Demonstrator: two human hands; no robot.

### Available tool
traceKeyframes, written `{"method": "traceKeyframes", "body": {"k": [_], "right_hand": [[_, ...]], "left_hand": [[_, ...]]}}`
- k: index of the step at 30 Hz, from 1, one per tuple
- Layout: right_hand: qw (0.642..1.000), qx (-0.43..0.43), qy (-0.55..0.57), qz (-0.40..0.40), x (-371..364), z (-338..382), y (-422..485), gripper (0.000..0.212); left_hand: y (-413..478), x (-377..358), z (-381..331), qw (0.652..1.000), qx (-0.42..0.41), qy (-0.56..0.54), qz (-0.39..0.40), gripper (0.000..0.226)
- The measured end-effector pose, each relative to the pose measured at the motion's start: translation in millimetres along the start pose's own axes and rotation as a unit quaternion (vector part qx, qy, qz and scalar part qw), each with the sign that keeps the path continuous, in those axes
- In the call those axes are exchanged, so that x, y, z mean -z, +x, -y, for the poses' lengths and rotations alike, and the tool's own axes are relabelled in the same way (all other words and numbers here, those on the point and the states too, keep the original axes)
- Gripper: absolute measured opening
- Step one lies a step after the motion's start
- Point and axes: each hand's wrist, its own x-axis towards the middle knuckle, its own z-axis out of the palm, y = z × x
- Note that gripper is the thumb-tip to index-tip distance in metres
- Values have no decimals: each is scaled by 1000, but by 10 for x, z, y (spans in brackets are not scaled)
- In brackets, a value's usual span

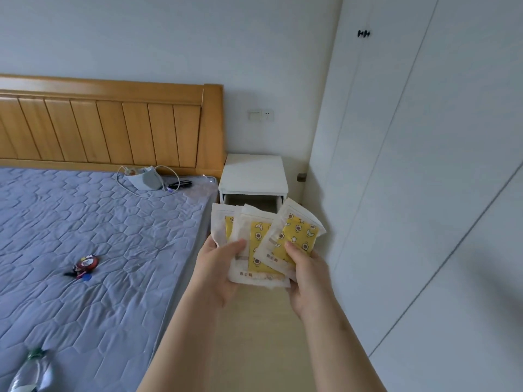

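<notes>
Pale walls close off a bedroom corner. A tall white wardrobe (424, 165) runs down the right side, with two small black knobs (363, 33) high on its doors. Against the far wall stands a small white bedside cabinet (253, 172) with its top drawer (252, 203) open, and above it is a white wall switch and socket plate (260, 116). To the left lies a bed with a lilac quilted mattress (85, 222) and a slatted honey-coloured wooden headboard (113, 128).

Both hands are up in front of the open drawer, over the light wooden floor (254, 335). They hold a fan of white paper packets with yellow patterned panels (259, 250) — three show, overlapping. The left hand (218, 267) grips the left and middle ones, thumb across their fronts and fingers behind. The right hand (307, 275) pinches the rightmost packet (297, 233), which tilts to the right, with the thumb on its front near the lower edge. The yellow panels carry stars, moons and flower shapes; the print at the bottom is too small to read.

On the mattress near the headboard sits a grey-white fabric pouch (144, 179) with white and black cables (169, 183) trailing around it. A red and black toy-like trinket (85, 265) lies well apart from it, further down the bed. A clear plastic bottle with a green cap (31, 372) lies at the lower left edge — blurred.
</notes>
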Motion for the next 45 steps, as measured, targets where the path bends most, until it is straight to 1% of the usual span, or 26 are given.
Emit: {"method": "traceKeyframes", "body": {"k": [4, 8, 11, 15, 17, 19, 23, 26, 30, 34, 40, 45], "right_hand": [[998, -27, -45, 22, -169, 352, 892, 9], [990, -38, -128, 47, -398, 556, 1662, 7], [984, -59, -153, 69, -624, 548, 2105, 18], [978, -69, -167, 100, -969, 472, 2706, 33], [979, -67, -166, 101, -1124, 429, 3041, 39], [980, -65, -166, 93, -1287, 386, 3402, 41], [976, -82, -190, 70, -1585, 315, 4134, 30], [976, -102, -187, 40, -1649, 247, 4628, 28], [974, -143, -175, -10, -1522, 151, 5195, 24], [965, -180, -188, -28, -1299, 81, 5838, 24], [942, -245, -228, -7, -922, 27, 6880, 24], [923, -286, -257, -4, -614, -238, 7479, 27]], "left_hand": [[771, -386, -190, 999, -14, -6, -52, 23], [1434, -610, -399, 994, -48, -35, -97, 23], [1864, -603, -487, 991, -59, -28, -119, 21], [2544, -493, -600, 990, -60, -26, -125, 20], [2928, -448, -674, 991, -57, -20, -118, 20], [3339, -415, -769, 993, -51, -7, -109, 20], [4184, -371, -945, 994, -16, 29, -102, 18], [4725, -339, -978, 994, 22, 62, -86, 18], [5296, -375, -836, 987, 85, 122, -63, 19], [5865, -468, -625, 973, 128, 184, -58, 22], [6734, -664, -149, 947, 183, 233, -124, 26], [7280, -651, 329, 922, 231, 263, -163, 23]]}}
